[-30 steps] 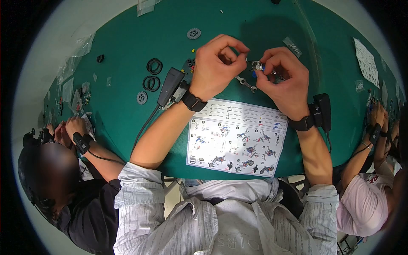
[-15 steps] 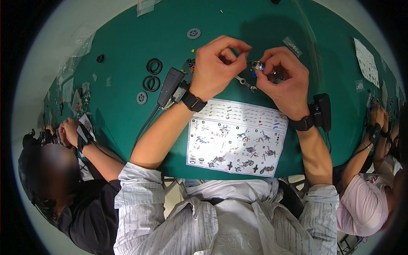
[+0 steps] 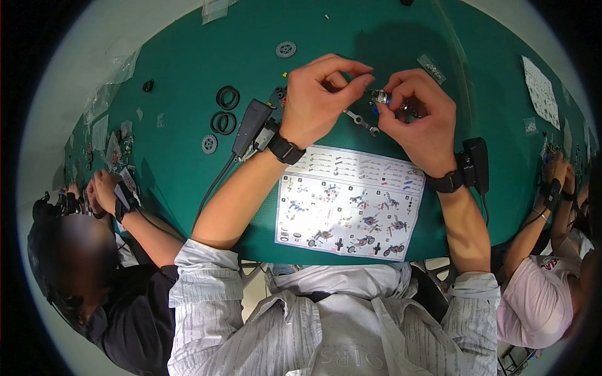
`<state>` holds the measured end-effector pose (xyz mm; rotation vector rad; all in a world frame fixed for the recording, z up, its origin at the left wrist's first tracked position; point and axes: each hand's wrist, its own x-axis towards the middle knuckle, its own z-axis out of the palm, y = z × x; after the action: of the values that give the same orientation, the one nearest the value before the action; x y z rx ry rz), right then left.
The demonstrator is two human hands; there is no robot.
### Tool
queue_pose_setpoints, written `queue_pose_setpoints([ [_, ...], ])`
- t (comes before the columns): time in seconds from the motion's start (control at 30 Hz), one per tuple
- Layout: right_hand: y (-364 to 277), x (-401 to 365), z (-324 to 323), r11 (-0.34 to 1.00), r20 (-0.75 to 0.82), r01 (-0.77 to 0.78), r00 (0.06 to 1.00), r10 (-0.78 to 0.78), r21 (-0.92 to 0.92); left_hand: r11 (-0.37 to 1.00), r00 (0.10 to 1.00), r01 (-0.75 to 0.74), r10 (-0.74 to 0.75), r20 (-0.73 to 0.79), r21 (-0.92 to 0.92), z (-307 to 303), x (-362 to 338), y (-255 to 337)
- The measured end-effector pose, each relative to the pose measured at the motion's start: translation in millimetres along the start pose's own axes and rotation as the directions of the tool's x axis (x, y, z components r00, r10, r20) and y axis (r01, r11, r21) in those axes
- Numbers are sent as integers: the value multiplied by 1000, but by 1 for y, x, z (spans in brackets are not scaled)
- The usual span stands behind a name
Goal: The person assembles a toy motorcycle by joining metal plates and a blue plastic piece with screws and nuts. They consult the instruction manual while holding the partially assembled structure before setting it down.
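Note:
My right hand (image 3: 419,109) grips a small metal-and-blue model assembly (image 3: 380,97) between thumb and fingers, its far side hidden by them. Just left of it, my left hand (image 3: 323,91) is closed in a pinch, thumb tip against the fingertips. Whatever sits in that pinch is too small to make out. An open-ended wrench (image 3: 362,123) lies on the table under the gap between both hands. Below them is a printed instruction sheet (image 3: 348,203) with pictures of a motorcycle model.
Left of my hands lie black rubber rings (image 3: 227,98), a grey toothed wheel (image 3: 209,144) and another grey wheel (image 3: 286,49). Small coloured parts (image 3: 280,97) are partly behind my left wrist. A small plastic bag (image 3: 431,69) lies beyond my right hand. Other people work at both sides.
The tips of my left thumb and fingers have shifted slightly to the right and up, near the assembly. My right hand stays almost still with the assembly.

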<state>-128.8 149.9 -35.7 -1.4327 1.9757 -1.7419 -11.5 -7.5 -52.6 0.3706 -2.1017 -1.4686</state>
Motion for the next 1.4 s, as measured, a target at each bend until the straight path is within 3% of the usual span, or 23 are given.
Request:
queue_pose_setpoints([
  [0.27, -2, 1, 0, 999, -57, 34, 998, -34, -12, 994, 996, 74, -79, -48, -83, 2, -1, 4],
  [0.47, -4, 1, 0, 998, -125, 62, 990, -58, 23, 997, 999, 14, -18, -48, -72, 1, -2, 1],
  [0.57, -3, 1, -1, 996, -133, 84, 988, -81, 12, 995, 996, -87, 85, -40, -42, 3, -3, 4],
  [0.67, -3, 2, -2, 995, -130, 94, 987, -91, 15, 991, 992, -89, 79, -96, -95, 9, -4, 9],
  [0.87, -3, 2, -2, 996, -118, 93, 989, -92, 6, 985, 982, -174, 172, -71, -17, 8, -4, 13],
  [1.07, -5, 2, -2, 996, -116, 90, 989, -88, 11, 985, 984, -175, 175, -21, 8, 4, -5, 14],
  [1.27, -1, 2, -3, 996, -111, 68, 992, -62, 57, 922, 979, -98, 157, -132, 374, 3, -2, 19],
  [1.4, 4, 1, -4, 984, -79, 14, 997, 0, 177, 775, 985, -89, 161, -59, 626, -3, -3, 13],
])
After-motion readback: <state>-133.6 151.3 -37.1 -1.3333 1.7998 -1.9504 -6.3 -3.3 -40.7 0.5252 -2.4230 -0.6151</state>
